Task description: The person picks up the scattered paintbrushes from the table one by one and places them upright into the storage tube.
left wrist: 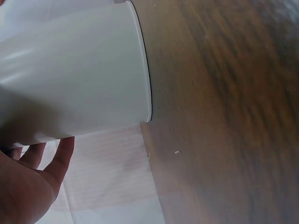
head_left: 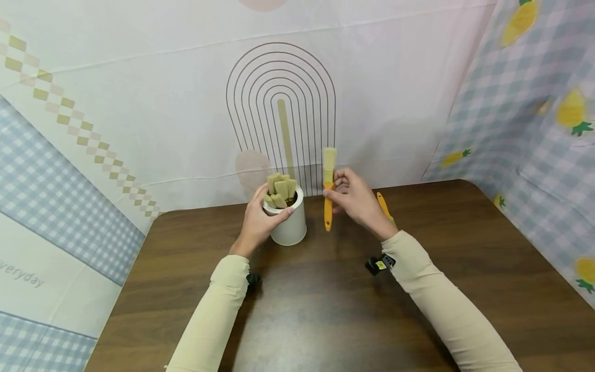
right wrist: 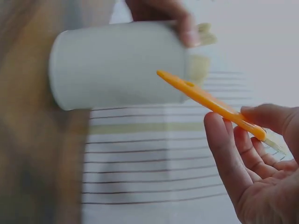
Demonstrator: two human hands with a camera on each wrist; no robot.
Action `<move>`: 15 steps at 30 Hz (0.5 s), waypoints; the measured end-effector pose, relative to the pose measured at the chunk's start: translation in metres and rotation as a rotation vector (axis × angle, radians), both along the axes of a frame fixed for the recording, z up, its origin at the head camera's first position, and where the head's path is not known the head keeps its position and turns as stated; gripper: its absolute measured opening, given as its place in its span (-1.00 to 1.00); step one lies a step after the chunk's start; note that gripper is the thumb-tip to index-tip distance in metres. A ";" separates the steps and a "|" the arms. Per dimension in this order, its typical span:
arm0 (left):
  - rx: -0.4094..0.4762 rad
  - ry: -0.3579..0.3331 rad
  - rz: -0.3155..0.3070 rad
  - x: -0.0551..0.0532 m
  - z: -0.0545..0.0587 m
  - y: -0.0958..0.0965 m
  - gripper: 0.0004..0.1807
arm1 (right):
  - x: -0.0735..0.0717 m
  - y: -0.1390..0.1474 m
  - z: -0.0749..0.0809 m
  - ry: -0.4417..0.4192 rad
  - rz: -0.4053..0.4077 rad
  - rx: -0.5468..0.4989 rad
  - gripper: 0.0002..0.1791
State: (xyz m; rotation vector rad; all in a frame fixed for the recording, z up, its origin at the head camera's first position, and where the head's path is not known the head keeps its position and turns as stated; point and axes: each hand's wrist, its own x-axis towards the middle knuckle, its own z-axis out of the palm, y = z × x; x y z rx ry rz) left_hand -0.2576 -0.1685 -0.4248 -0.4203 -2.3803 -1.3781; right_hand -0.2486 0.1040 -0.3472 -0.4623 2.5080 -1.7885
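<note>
A white cylindrical container (head_left: 289,227) stands upright near the table's back edge, with several pale-bristled brushes (head_left: 281,189) in it, bristles up. My left hand (head_left: 258,217) grips it from the left, thumb across the front of the rim; in the left wrist view the fingers (left wrist: 60,161) curl against its side. To the right of the container, my right hand (head_left: 355,200) pinches a paintbrush (head_left: 328,206) by its orange handle, held upright with the bristles on top. The right wrist view shows the handle (right wrist: 210,102) between thumb and fingers.
Another orange-handled brush (head_left: 384,206) lies on the dark wooden table (head_left: 321,310), partly behind the right wrist. A patterned cloth (head_left: 395,93) hangs right behind the table's back edge, and a checked cloth (head_left: 525,129) covers the right side.
</note>
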 end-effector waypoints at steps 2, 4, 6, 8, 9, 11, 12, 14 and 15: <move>-0.002 -0.002 0.001 0.000 0.000 0.000 -0.09 | 0.002 -0.005 0.014 0.059 0.000 -0.006 -0.58; -0.001 0.000 0.000 0.000 0.000 0.000 -0.10 | 0.003 -0.009 0.027 0.120 -0.003 -0.002 -0.59; -0.001 0.003 -0.001 0.000 0.000 0.000 -0.11 | 0.003 -0.014 0.038 0.167 -0.007 0.007 -0.58; -0.001 0.005 -0.002 -0.001 -0.001 0.000 -0.11 | 0.001 -0.019 0.048 0.205 -0.010 0.020 -0.57; -0.001 0.006 -0.001 -0.001 -0.001 0.000 -0.11 | 0.001 -0.022 0.053 0.220 -0.013 0.028 -0.56; -0.002 0.006 -0.002 -0.001 -0.001 -0.001 -0.11 | 0.000 -0.028 0.060 0.258 -0.011 0.039 -0.58; -0.002 0.007 -0.002 -0.001 -0.001 -0.001 -0.11 | -0.001 -0.032 0.064 0.281 -0.011 0.044 -0.60; -0.002 0.011 -0.004 -0.001 -0.001 -0.001 -0.12 | -0.002 -0.039 0.069 0.328 -0.008 0.051 -0.64; -0.003 0.015 -0.006 -0.001 -0.001 -0.001 -0.12 | -0.002 -0.042 0.072 0.350 -0.005 0.053 -0.66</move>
